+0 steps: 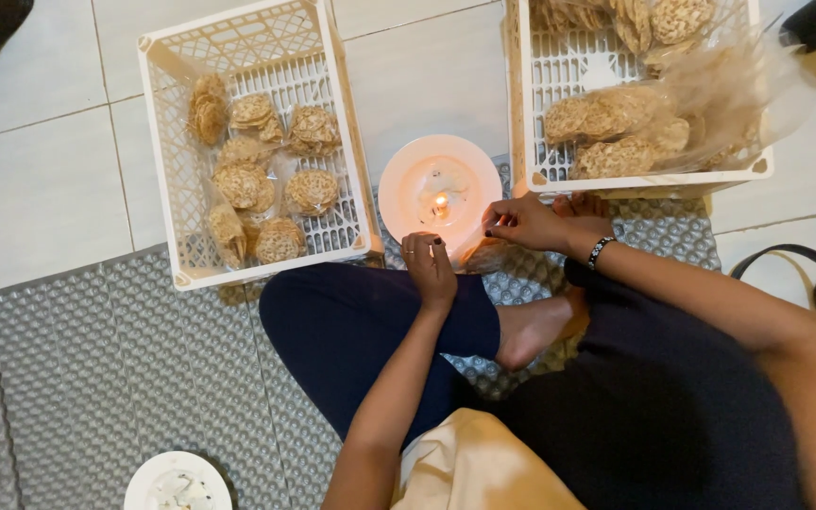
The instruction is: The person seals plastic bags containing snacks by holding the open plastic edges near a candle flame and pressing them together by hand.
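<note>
Evidently midway, both hands, left point(430, 267) and right point(524, 223), pinch a clear bag point(484, 253) at the candle point(440, 202) on its plate point(399, 184), with sealed bags filling the left crate point(164, 142) and others waiting in the right crate point(533, 94).

You had a clear plastic bag point(469, 247) stretched between your fingers, right over the near edge of the candle plate point(399, 194). It was thin and see-through, so hard to make out, pulled taut and lying roughly flat just beside the flame point(440, 200). The plate itself was round and pale pink, with a small lit candle stuck in a puddle of melted wax at its middle.
</note>
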